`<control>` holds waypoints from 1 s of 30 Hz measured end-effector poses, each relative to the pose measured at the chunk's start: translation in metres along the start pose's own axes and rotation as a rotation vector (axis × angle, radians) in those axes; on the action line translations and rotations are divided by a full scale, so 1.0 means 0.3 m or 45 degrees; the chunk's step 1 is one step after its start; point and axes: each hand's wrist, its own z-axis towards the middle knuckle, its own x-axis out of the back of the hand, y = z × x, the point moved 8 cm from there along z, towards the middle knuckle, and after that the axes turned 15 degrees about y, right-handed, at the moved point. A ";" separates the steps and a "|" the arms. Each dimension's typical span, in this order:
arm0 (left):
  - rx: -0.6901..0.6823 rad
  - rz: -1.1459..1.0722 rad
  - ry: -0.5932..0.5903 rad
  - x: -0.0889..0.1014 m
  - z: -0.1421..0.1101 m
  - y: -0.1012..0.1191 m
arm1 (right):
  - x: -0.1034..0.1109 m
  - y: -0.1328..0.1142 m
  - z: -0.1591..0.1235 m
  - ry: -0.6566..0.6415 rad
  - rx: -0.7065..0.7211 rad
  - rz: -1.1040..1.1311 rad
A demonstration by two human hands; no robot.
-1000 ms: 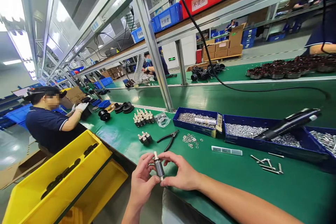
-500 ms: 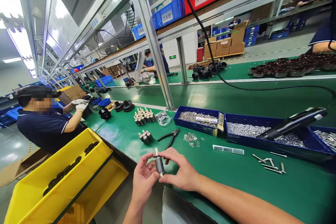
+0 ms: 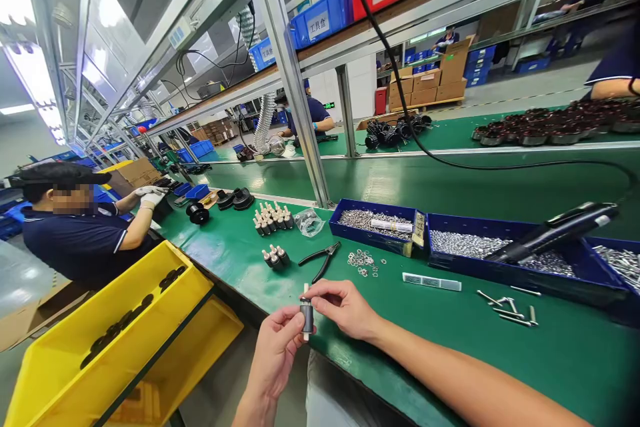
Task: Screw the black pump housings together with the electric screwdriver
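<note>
My left hand [image 3: 277, 350] grips a small dark cylindrical rotor [image 3: 307, 315] with a pale shaft, held upright above the front edge of the green bench [image 3: 450, 340]. My right hand [image 3: 345, 307] pinches the top of the same rotor from the right. Three finished rotors [image 3: 274, 256] stand just beyond, with a larger cluster of rotors [image 3: 273, 220] behind them. Black pliers [image 3: 320, 257] and a scatter of small washers [image 3: 365, 261] lie close by.
Blue trays of small metal parts [image 3: 373, 223] and screws [image 3: 470, 247] line the bench, with a black electric screwdriver [image 3: 555, 233] resting across one. A yellow bin [image 3: 100, 333] stands at my left. A person in a dark shirt [image 3: 80, 240] works at the left.
The rotor has turned from tilted to upright and moved slightly right. My right hand has shifted up to pinch its top. My view has tilted a little.
</note>
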 end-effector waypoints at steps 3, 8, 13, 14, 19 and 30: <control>0.020 0.005 -0.009 -0.002 -0.006 -0.011 | 0.008 0.009 0.007 -0.001 -0.011 0.003; 0.042 0.015 0.003 0.002 -0.011 -0.024 | 0.015 0.003 0.015 -0.052 -0.004 -0.014; 0.024 0.033 0.015 0.011 -0.012 -0.024 | 0.008 -0.012 0.011 -0.091 0.047 -0.062; 0.011 0.036 0.020 0.013 -0.009 -0.021 | 0.006 -0.015 0.009 -0.088 0.061 -0.079; -0.141 -0.009 0.166 0.053 0.015 0.006 | -0.014 -0.041 -0.011 -0.064 0.205 -0.177; -0.626 0.060 -0.181 0.055 0.051 0.053 | -0.053 -0.111 -0.043 -0.062 0.422 -0.185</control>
